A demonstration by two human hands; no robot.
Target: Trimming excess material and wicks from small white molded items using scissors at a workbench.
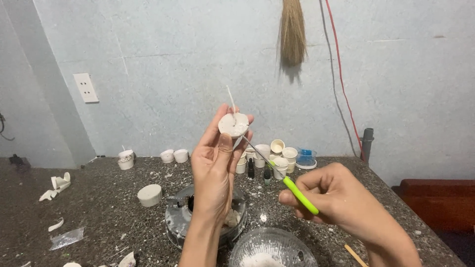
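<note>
Left hand (213, 168) is raised, fingers closed around a white wax disc (233, 124) with an upright wick. Right hand (336, 200) grips a green-handled pick (277, 170) whose tip meets the disc. Below, on the table (99, 207), a glass bowl (272, 247) holds white residue; small white cups (277, 151) stand behind.

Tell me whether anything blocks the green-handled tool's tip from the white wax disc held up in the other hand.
Nothing visible does. The right hand points the green-handled tool at the white wax disc in the left hand; its tip already sits at the disc's lower edge.
</note>
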